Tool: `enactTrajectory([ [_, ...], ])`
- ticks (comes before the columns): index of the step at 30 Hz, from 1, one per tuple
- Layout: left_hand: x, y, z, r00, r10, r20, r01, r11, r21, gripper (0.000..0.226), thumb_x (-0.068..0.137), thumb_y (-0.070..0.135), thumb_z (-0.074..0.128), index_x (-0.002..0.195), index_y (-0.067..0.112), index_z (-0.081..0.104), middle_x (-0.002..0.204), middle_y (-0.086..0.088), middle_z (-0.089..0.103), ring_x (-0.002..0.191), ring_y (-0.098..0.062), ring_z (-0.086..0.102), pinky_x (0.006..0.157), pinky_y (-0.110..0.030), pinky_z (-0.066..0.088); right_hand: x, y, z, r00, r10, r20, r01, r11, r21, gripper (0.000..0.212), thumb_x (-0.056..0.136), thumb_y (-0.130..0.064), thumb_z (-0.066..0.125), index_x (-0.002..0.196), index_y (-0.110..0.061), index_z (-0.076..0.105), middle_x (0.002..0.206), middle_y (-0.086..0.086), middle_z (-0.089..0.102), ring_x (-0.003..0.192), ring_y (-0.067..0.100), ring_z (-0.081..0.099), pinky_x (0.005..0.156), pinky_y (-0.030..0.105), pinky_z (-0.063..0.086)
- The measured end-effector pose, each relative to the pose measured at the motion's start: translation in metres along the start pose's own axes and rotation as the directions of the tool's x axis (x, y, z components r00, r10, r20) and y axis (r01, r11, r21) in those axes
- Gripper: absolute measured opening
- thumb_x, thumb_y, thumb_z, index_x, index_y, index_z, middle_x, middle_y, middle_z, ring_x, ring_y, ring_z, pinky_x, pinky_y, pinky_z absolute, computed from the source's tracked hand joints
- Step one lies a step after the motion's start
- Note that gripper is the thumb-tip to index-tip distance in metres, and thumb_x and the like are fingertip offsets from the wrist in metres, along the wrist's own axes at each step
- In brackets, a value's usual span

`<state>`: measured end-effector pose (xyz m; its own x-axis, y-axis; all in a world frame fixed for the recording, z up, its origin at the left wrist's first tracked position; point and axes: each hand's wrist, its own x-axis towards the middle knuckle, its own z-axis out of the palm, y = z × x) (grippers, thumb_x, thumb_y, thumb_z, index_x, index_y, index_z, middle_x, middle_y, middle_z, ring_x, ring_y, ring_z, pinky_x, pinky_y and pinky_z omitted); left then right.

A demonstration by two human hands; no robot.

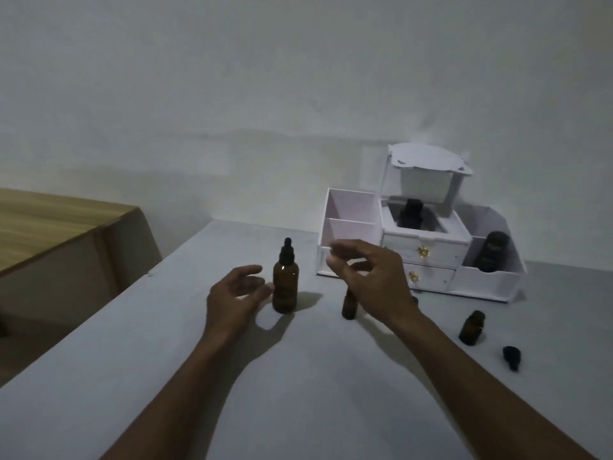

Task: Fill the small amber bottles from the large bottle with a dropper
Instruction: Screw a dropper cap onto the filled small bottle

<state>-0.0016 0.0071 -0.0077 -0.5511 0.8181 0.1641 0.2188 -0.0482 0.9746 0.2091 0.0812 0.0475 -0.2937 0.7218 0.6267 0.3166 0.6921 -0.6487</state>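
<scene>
Fingers (pixel 255 281) of the left hand (pixel 232 293) are spread and curled, empty, just left of the large bottle and close to its side; whether a fingertip touches the glass cannot be told. Fingers (pixel 345 257) of the right hand (pixel 371 280) are bunched with thumb and forefinger tips drawn near each other, raised above a small bottle; motion blur hides whether they pinch anything.

Largest is the grey worktop (pixel 298 393), running back to a pale wall. At its far right stands a white organiser (pixel 428 250) with open compartments and two little drawers with gold knobs; a dark bottle sits in its middle well and a dark jar (pixel 491 252) in its right compartment.

Next, the large amber bottle (pixel 285 287) stands upright near mid-worktop, its black dropper cap (pixel 286 252) on.

One small amber bottle (pixel 349 305) stands upright under the right hand, its top hidden by the hand. A second small amber bottle (pixel 471 328) stands open, farther right.

Smallest, a black cap (pixel 511 357) lies on its side just beside that second bottle.
</scene>
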Motion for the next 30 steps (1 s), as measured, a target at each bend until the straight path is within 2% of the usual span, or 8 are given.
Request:
enactTrajectory([
  [4,-0.03,0.013,0.005,0.994,-0.102,0.033,0.102,0.995,-0.017,0.013,0.09,0.012,0.073,0.098,0.022,0.075,0.097,-0.001,0.073,0.094,-0.022,0.069,0.08,-0.036,0.056,-0.03,0.016,-0.058,0.99,0.004,0.141,0.018,0.988,-0.153,0.023,0.085,-0.02,0.076,0.108,-0.021,0.073,0.099,-0.019,0.068,0.086,-0.005,0.065,0.073,0.012,0.054],
  [8,-0.055,0.029,0.023,0.98,-0.054,0.19,0.049,0.998,0.029,0.008,0.09,0.009,0.071,0.095,0.015,0.074,0.086,0.001,0.074,0.07,-0.004,0.072,0.071,-0.031,0.062,-0.055,0.039,-0.099,0.948,0.141,0.284,0.0,0.896,-0.445,0.021,0.085,-0.024,0.074,0.105,-0.03,0.07,0.099,-0.017,0.065,0.088,-0.003,0.059,0.083,0.019,0.05],
  [12,-0.072,0.03,0.057,0.909,0.011,0.418,-0.099,0.977,0.19,0.013,0.091,0.015,0.073,0.097,0.026,0.072,0.089,0.011,0.072,0.081,0.009,0.067,0.068,-0.008,0.053,-0.073,0.052,-0.111,0.876,0.327,0.355,-0.072,0.816,-0.573,0.03,0.09,-0.022,0.067,0.117,-0.035,0.063,0.121,-0.017,0.055,0.113,0.002,0.049,0.107,0.024,0.039],
  [16,-0.084,0.031,0.099,0.852,0.009,0.523,-0.155,0.959,0.236,0.019,0.091,0.018,0.072,0.101,0.034,0.068,0.097,0.016,0.07,0.09,0.007,0.067,0.076,-0.009,0.053,-0.083,0.051,-0.109,0.85,0.328,0.411,-0.006,0.788,-0.615,0.035,0.098,-0.012,0.055,0.128,-0.029,0.06,0.14,-0.008,0.049,0.126,0.006,0.045,0.106,0.019,0.031],
  [20,-0.089,0.032,0.137,0.876,0.007,0.483,-0.118,0.972,0.201,0.029,0.092,0.018,0.072,0.116,0.032,0.065,0.105,0.014,0.067,0.093,0.001,0.064,0.072,-0.009,0.052,-0.085,0.051,-0.105,0.861,0.29,0.418,0.041,0.78,-0.625,0.026,0.098,-0.019,0.057,0.121,-0.028,0.064,0.133,-0.006,0.056,0.118,0.007,0.049,0.104,0.022,0.036],
  [23,-0.086,0.03,0.156,0.913,-0.007,0.409,-0.058,0.987,0.148,0.042,0.091,0.013,0.072,0.129,0.026,0.062,0.123,0.004,0.065,0.104,-0.008,0.063,0.082,-0.017,0.055,-0.077,0.053,-0.109,0.895,0.28,0.348,-0.027,0.811,-0.585,0.022,0.096,-0.024,0.06,0.117,-0.028,0.065,0.12,-0.007,0.063,0.105,0.006,0.053,0.096,0.02,0.04],
  [26,-0.081,0.034,0.173,0.928,-0.022,0.371,-0.023,0.993,0.116,0.053,0.089,0.007,0.074,0.137,0.02,0.057,0.137,-0.002,0.06,0.117,-0.017,0.062,0.1,-0.033,0.054,-0.06,0.058,-0.118,0.988,0.131,0.082,-0.092,0.924,-0.371,0.02,0.09,-0.019,0.069,0.108,-0.024,0.07,0.101,-0.012,0.068,0.09,-0.007,0.059,0.084,0.015,0.051],
  [30,-0.074,0.04,0.195,0.937,-0.071,0.342,0.058,0.997,0.05,0.063,0.083,0.012,0.081,0.141,0.019,0.055,0.14,-0.002,0.059,0.12,-0.018,0.059,0.101,-0.033,0.05,-0.034,0.059,-0.117,0.953,0.175,-0.249,-0.211,0.969,-0.126,0.019,0.087,-0.019,0.073,0.106,-0.023,0.071,0.093,-0.016,0.068,0.084,-0.011,0.063,0.07,0.002,0.048],
])
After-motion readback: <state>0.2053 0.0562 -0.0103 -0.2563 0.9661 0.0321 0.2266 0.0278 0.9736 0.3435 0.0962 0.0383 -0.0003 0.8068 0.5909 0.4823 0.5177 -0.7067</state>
